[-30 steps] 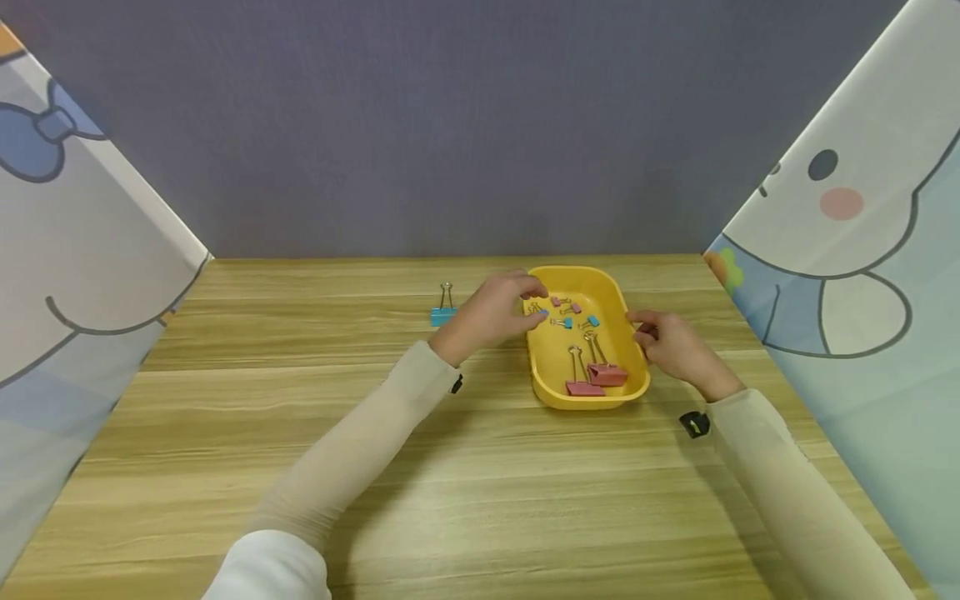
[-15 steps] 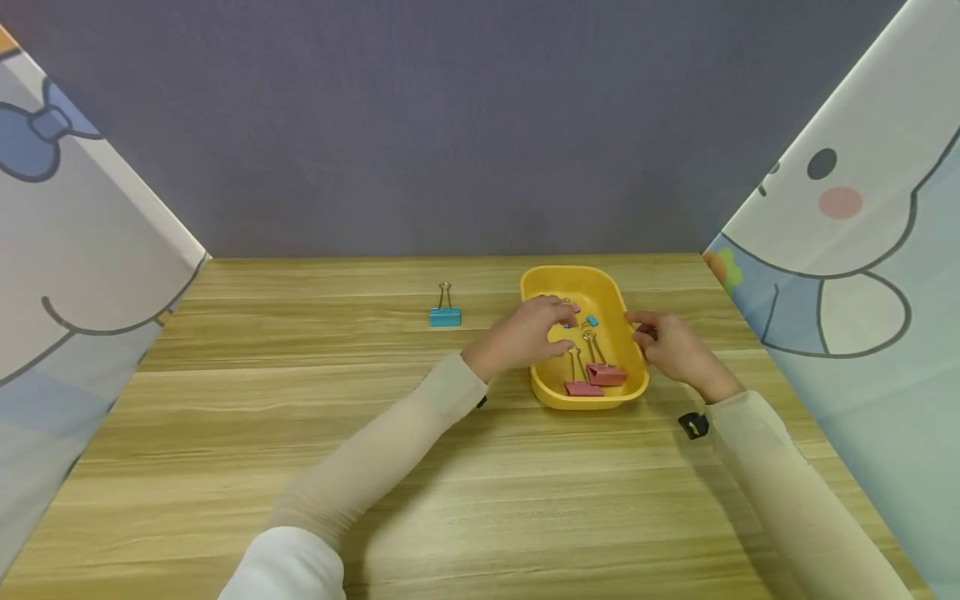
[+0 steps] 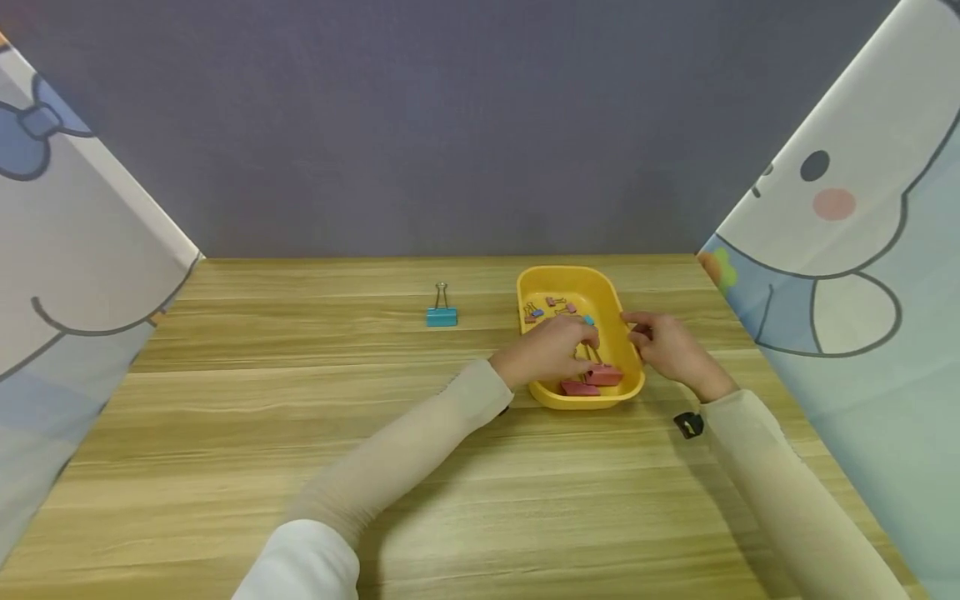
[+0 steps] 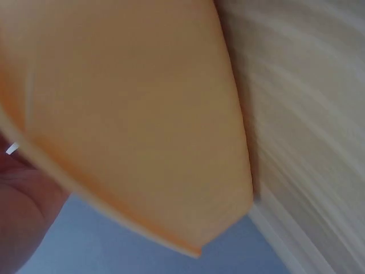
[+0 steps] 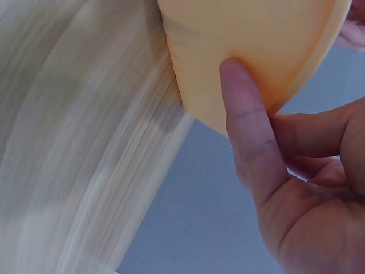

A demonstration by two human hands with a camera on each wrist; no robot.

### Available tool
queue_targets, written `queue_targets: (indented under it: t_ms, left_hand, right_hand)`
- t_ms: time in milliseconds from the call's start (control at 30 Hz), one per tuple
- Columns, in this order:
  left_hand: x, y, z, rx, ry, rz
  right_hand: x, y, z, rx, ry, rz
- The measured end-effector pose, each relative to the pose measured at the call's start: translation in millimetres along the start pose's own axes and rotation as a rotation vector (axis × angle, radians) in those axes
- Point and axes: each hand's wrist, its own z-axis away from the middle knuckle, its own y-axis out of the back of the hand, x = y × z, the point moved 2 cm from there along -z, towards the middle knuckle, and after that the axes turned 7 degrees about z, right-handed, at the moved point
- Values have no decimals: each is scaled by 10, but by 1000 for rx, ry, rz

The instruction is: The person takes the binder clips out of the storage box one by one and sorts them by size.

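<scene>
My left hand [image 3: 553,348] reaches over the left wall into a yellow tray [image 3: 581,402], thumb and fingers apart above the larger clips. Close under its fingertips lies a large pink binder clip [image 3: 604,377], with a second pink binder clip [image 3: 580,389] beside it; their wire handles are partly hidden. No clip shows clearly in that hand. At the tray's right side my right hand [image 3: 678,350] pinches the rim. In the right wrist view, one finger [image 5: 248,114] lies along the outer wall. The left wrist view shows mostly the tray wall [image 4: 142,103].
Several small binder clips lie at the tray's far end, including a blue one [image 3: 536,312] and a pink one [image 3: 551,302]. A large teal binder clip [image 3: 442,317] sits on the wooden table [image 3: 300,400] left of the tray. A dark panel [image 3: 450,125] stands behind.
My left hand has moved right and nearer, from the small clips at the tray's far left to over the large pink clips. My right hand stays at the rim.
</scene>
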Motion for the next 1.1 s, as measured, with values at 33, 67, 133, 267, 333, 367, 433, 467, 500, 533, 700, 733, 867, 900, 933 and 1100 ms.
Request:
queue_targets:
  t_ms: [33,67,133,267,333,367,433,467,500,533,700,733,867,900,933,1100]
  left_hand:
    - [8,-13,-14,-4,-3,9]
    - [16,-27,-28,-5,-4,8]
    - [20,-51,-48,-14,11,-10]
    - [-2,-96,-81,-17,40,-38]
    - [-17,-118,-91,-19,45,-29]
    - [-26,-130,-97,-22,51,-19]
    - [-39,-148,-103,-34,65,9]
    - [-46,-156,-106,-41,74,21]
    - [-54,-165,-110,-48,82,29]
    - [-64,-174,-115,-58,93,39]
    - [-110,-212,-146,-106,131,28]
    - [-114,-213,-150,-116,137,28]
    - [-124,-229,-178,-136,142,12]
    - [-123,-233,-188,-136,142,13]
    - [-124,-242,-197,-139,145,11]
    - [-123,-284,-233,-149,178,11]
  right_hand:
    - [-5,1,-1,1,-1,3]
    - [-11,2,-1,1,-3,5]
    - [-16,-4,-4,0,-4,3]
    - [-12,-20,-9,-2,-6,-4]
    - [-4,-23,-10,0,-5,-4]
    - [-3,-22,-10,1,-3,-6]
    - [0,-20,-11,0,-3,-8]
    - [4,-19,-13,0,-3,-8]
    - [5,-18,-14,-1,-3,-7]
    - [6,-17,-16,-3,-4,-8]
    - [11,-15,-29,-6,-1,-7]
    - [12,-13,-34,-6,0,-6]
    - [21,-10,-47,-9,-2,3]
    - [22,-9,-48,-9,-2,3]
    - [23,-8,-47,-9,-2,5]
    - [12,-11,-37,-4,7,-3]
